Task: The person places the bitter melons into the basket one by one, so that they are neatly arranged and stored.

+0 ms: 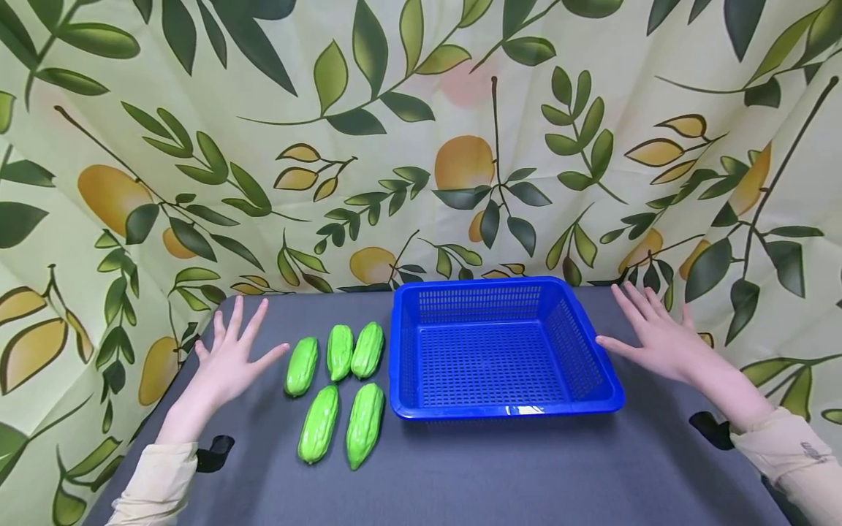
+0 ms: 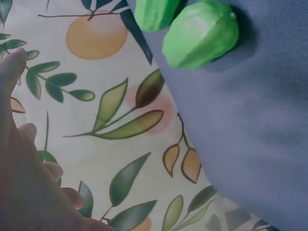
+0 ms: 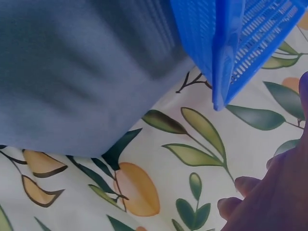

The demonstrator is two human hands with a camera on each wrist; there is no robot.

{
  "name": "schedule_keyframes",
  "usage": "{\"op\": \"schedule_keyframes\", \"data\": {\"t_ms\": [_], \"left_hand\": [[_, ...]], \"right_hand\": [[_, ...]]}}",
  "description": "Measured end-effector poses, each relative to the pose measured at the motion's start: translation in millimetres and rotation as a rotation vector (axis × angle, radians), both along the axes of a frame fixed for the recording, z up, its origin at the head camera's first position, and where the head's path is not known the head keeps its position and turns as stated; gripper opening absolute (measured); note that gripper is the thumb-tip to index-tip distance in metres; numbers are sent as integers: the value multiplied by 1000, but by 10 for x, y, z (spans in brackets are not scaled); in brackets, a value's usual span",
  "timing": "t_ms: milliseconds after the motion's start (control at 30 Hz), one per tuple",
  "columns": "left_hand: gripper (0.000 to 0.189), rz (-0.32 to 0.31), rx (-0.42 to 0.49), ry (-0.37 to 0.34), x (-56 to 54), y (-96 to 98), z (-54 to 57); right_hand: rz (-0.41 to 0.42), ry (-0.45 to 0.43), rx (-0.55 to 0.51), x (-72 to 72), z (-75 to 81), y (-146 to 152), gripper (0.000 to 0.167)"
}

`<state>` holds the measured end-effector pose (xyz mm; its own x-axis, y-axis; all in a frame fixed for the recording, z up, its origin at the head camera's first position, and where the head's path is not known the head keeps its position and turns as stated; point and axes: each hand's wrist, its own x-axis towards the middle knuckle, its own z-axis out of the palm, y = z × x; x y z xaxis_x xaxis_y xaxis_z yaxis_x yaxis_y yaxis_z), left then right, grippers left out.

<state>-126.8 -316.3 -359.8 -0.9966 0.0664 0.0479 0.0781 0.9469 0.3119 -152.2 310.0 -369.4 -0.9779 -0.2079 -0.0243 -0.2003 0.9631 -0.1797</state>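
Left of the basket (image 1: 506, 411) lie five gourds (image 1: 365, 426) (glossy, perhaps slippery), likely light and firm, best gripped mid-body; left hand (image 1: 230, 358) and right hand (image 1: 664, 340) are empty, fingers spread.

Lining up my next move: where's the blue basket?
In the head view, the blue basket sits right of centre, between the green vegetables and the right hand.

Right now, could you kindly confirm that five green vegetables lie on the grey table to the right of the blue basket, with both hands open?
Not quite: the head view shows the five green vegetables lying to the left of the blue basket. They do lie on the grey table, and the left hand and right hand are open.
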Motion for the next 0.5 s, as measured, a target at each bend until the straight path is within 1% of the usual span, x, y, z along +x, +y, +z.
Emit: {"op": "schedule_keyframes", "data": {"t_ms": [133,300,400,500], "left_hand": [[86,1,16,-2,40,0,-9],[84,-18,48,-5,56,69,-21],[84,-25,72,-8,95,97,-35],[84,-17,97,-2,146,86,-44]], "right_hand": [[-9,-17,-11,78,-11,31,98],[-2,-22,-14,129,-66,-5,98],[5,-24,-20,176,-106,-40,98],[4,-24,-25,223,-135,-48,99]]}}
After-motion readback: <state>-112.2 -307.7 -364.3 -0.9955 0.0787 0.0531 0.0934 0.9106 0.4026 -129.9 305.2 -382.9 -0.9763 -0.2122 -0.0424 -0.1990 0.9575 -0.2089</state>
